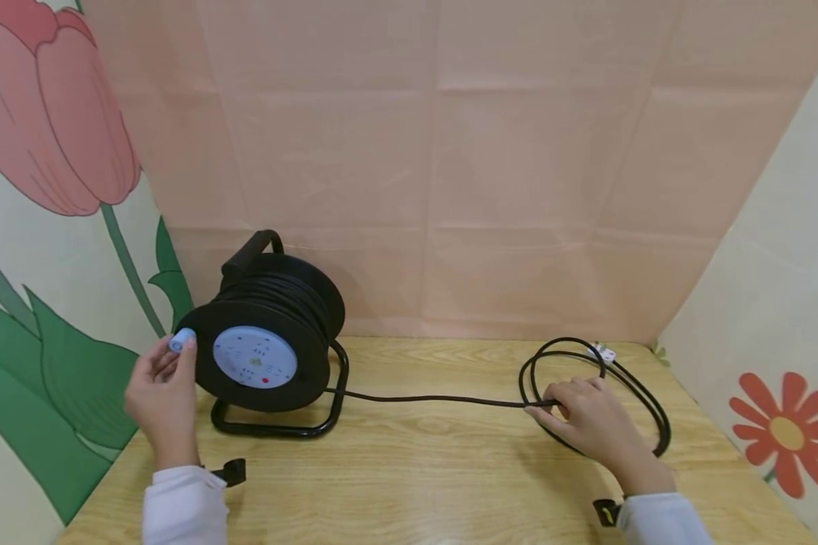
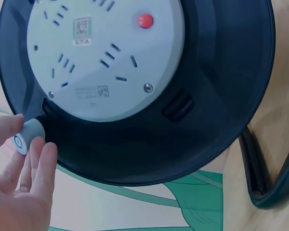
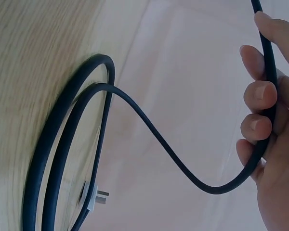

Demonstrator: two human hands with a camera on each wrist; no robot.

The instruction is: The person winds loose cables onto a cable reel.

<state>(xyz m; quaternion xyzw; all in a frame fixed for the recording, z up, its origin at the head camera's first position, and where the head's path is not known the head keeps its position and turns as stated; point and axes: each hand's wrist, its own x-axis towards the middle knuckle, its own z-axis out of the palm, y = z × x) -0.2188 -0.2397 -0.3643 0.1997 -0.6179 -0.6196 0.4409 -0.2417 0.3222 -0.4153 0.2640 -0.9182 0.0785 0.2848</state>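
A black cable reel (image 1: pixel 262 341) with a pale socket face (image 1: pixel 255 357) and a red button stands at the left of the table. My left hand (image 1: pixel 167 393) pinches the light-blue crank knob (image 2: pixel 30 135) at the reel's left rim between thumb and fingers. From the reel's lower right a black cable (image 1: pixel 429 398) runs taut to my right hand (image 1: pixel 596 424). That hand grips the cable, fingers curled round it in the right wrist view. Beyond it the cable lies in loose loops (image 3: pixel 53 159), ending in a white plug (image 1: pixel 603 353).
A black tube stand (image 1: pixel 279 431) supports the reel, and a black carrying handle (image 1: pixel 248 253) rises at its top. The wooden table (image 1: pixel 409 484) meets a pink backdrop (image 1: pixel 436 166) behind. Flower-printed panels (image 1: pixel 787 431) flank both sides.
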